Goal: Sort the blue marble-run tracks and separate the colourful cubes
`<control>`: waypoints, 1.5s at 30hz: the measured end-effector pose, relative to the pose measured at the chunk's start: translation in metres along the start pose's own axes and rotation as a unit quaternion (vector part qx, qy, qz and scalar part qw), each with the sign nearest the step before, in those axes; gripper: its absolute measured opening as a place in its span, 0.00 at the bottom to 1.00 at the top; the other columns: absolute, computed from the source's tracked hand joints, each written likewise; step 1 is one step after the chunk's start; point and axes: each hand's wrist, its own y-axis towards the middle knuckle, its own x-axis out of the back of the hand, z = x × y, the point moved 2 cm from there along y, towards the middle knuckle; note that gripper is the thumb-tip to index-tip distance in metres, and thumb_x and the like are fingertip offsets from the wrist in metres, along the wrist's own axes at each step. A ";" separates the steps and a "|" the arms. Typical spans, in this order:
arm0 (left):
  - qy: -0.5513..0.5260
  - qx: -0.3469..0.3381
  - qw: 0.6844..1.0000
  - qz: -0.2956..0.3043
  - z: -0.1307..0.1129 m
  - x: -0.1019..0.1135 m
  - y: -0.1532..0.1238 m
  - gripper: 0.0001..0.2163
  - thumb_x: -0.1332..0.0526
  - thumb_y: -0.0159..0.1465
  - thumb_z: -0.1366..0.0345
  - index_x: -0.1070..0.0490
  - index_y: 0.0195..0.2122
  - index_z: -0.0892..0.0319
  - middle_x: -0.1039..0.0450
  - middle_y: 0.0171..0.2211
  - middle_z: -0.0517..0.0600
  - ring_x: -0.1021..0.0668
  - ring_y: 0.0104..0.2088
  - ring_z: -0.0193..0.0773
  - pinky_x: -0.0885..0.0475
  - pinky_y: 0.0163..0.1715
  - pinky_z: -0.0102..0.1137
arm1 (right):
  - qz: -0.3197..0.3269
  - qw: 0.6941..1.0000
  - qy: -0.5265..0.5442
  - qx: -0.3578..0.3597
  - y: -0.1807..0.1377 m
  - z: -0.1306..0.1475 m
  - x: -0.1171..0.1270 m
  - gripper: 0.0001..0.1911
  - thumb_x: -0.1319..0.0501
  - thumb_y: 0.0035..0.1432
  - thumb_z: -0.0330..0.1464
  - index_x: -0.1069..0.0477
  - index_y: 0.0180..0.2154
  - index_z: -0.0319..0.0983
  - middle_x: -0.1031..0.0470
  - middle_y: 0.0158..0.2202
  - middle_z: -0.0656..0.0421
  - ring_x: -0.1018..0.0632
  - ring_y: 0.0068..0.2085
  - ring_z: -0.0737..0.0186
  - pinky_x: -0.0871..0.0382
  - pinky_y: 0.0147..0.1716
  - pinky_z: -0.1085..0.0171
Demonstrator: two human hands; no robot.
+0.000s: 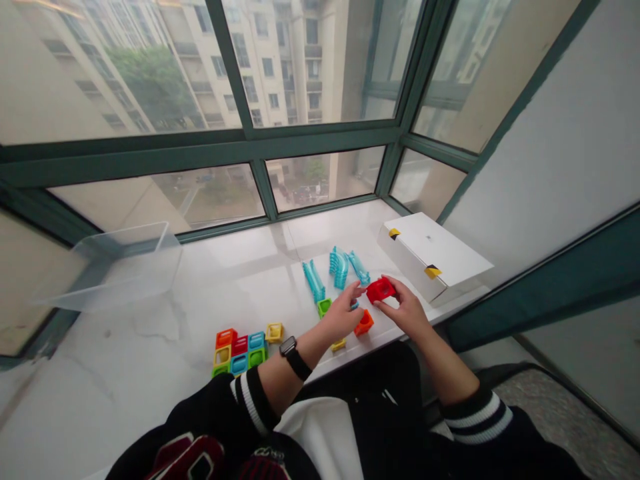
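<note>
A red plastic block [380, 289] is held above the white windowsill between both hands. My right hand [407, 309] grips it from the right with thumb and fingers. My left hand [343, 313], with a black watch on the wrist, touches its left side with outstretched fingertips. Just below the hands lie an orange block [364, 323], a green block [324, 307] and a yellow piece [339, 345]. Three teal ribbed track pieces [340, 267] lie just beyond the hands.
A cluster of joined coloured square blocks [239, 352] sits at the sill's front left, a yellow one [274, 332] beside it. A clear plastic bin [117, 267] stands far left. A white box [433, 257] lies at the right by the window corner.
</note>
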 end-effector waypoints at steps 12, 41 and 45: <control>-0.210 0.272 0.937 -0.056 0.028 -0.017 0.068 0.18 0.34 0.61 0.66 0.30 0.53 0.58 0.23 0.50 0.57 0.24 0.57 0.45 0.31 0.59 0.37 | -0.001 0.992 -0.087 -0.090 0.027 -0.089 -0.008 0.36 0.29 0.49 0.38 0.29 0.61 0.43 0.22 0.58 0.51 0.20 0.53 0.48 0.27 0.59 0.45; -0.263 0.329 0.907 -0.026 0.036 -0.041 0.095 0.30 0.43 0.68 0.40 0.37 0.60 0.61 0.24 0.53 0.61 0.20 0.51 0.45 0.26 0.53 0.35 | 0.038 0.978 -0.183 -0.093 0.025 -0.101 -0.025 0.34 0.29 0.51 0.33 0.33 0.59 0.45 0.19 0.50 0.53 0.18 0.44 0.51 0.23 0.48 0.53; -0.248 0.291 0.923 -0.039 0.020 -0.027 0.090 0.26 0.40 0.70 0.45 0.33 0.59 0.62 0.27 0.60 0.64 0.26 0.63 0.47 0.30 0.60 0.35 | 0.039 0.980 -0.170 -0.098 0.023 -0.101 -0.028 0.33 0.30 0.53 0.35 0.34 0.60 0.45 0.20 0.50 0.53 0.17 0.45 0.52 0.23 0.48 0.54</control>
